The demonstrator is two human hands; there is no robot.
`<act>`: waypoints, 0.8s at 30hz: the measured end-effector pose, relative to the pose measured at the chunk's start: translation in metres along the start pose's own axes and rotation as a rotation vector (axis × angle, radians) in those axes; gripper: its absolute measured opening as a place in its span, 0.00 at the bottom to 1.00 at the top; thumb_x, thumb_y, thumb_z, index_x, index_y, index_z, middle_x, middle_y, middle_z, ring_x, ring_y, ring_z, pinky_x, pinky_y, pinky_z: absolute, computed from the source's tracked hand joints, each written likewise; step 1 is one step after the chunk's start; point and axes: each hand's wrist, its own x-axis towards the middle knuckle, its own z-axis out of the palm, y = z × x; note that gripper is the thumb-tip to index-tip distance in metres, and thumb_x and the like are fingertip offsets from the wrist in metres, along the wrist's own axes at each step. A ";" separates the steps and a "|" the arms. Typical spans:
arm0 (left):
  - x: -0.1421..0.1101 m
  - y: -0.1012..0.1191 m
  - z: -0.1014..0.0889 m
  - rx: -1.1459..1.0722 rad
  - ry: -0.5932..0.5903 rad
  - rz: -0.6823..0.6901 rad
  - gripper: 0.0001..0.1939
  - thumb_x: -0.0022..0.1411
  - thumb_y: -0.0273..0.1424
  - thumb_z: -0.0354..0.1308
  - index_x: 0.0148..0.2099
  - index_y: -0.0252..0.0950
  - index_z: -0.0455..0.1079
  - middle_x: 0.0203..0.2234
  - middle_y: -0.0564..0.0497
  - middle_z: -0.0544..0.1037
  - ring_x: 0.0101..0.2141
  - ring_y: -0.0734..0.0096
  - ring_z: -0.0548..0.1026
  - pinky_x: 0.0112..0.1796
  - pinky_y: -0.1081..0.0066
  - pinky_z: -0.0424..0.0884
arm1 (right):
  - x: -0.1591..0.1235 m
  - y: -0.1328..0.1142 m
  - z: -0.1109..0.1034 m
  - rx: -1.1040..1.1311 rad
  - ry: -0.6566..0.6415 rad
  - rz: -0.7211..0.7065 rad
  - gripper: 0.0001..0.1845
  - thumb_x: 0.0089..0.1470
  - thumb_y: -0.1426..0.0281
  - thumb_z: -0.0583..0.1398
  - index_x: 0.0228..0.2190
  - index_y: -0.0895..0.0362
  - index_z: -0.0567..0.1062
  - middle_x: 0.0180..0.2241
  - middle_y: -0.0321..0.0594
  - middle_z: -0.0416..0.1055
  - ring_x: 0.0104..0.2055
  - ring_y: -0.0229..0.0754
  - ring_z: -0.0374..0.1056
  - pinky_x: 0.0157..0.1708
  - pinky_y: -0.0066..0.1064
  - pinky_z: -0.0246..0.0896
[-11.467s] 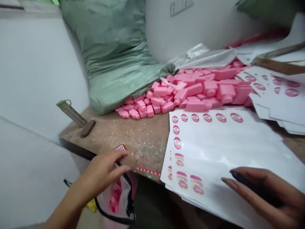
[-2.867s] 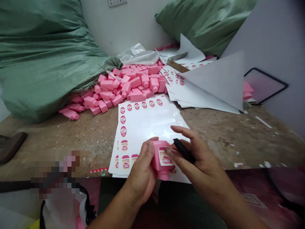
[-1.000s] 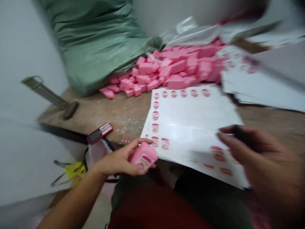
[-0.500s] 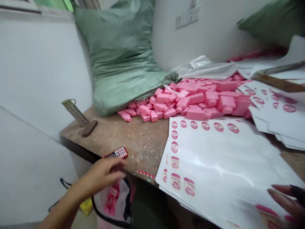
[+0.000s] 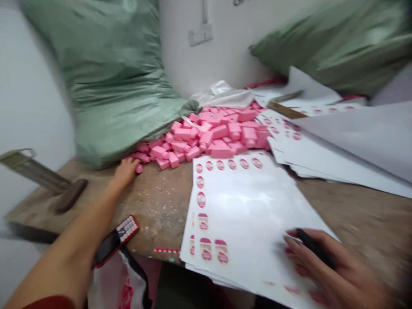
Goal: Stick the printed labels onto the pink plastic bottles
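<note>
At the left end of a pile of small pink plastic bottles, my left hand has its fingers closed over one bottle, whose end sticks out beside them. My right hand hovers at the lower right over printed label sheets, fingers stretched out and slightly blurred. Something black lies along its fingers; whether it is a finger cover or a held item I cannot make out. Round and taller pink labels remain along the top and left margins of the upper sheet, and more partly show under the right hand.
A big green sack leans behind the bottles. A red keypad phone lies at the table edge above a bag. At far left stands a flask. More sheets and a wooden-handled tool are at right.
My left hand has moved from over the bag and phone up to the bottle pile and onto a bottle. My right hand has come further in over the label sheets. The view has shifted right.
</note>
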 end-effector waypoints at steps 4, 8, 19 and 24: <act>-0.022 0.012 -0.012 -0.038 0.115 -0.037 0.19 0.60 0.33 0.57 0.53 0.33 0.63 0.55 0.44 0.69 0.55 0.54 0.65 0.56 0.52 0.60 | 0.005 -0.016 -0.011 0.118 -0.045 0.153 0.17 0.46 0.53 0.67 0.30 0.52 0.75 0.25 0.37 0.69 0.22 0.38 0.63 0.15 0.26 0.58; -0.067 0.060 -0.022 -0.650 0.329 -0.159 0.30 0.54 0.35 0.64 0.57 0.39 0.59 0.51 0.51 0.72 0.42 0.69 0.71 0.43 0.67 0.71 | 0.015 -0.011 -0.027 0.157 0.110 0.120 0.16 0.47 0.56 0.68 0.33 0.53 0.75 0.30 0.34 0.69 0.27 0.36 0.63 0.22 0.25 0.57; -0.188 0.230 0.016 -2.225 -1.165 -0.529 0.23 0.48 0.36 0.70 0.45 0.31 0.72 0.36 0.44 0.82 0.35 0.67 0.80 0.36 0.73 0.77 | 0.004 -0.006 -0.067 -0.343 -0.073 -0.070 0.18 0.58 0.54 0.54 0.38 0.53 0.75 0.34 0.40 0.75 0.35 0.46 0.70 0.33 0.34 0.62; -0.182 0.245 0.015 -2.141 -1.176 -0.314 0.28 0.47 0.27 0.71 0.51 0.37 0.69 0.43 0.42 0.81 0.42 0.60 0.80 0.41 0.64 0.77 | 0.000 0.002 -0.071 -0.671 -0.054 -0.147 0.18 0.59 0.57 0.52 0.37 0.54 0.77 0.33 0.42 0.78 0.33 0.50 0.72 0.30 0.36 0.60</act>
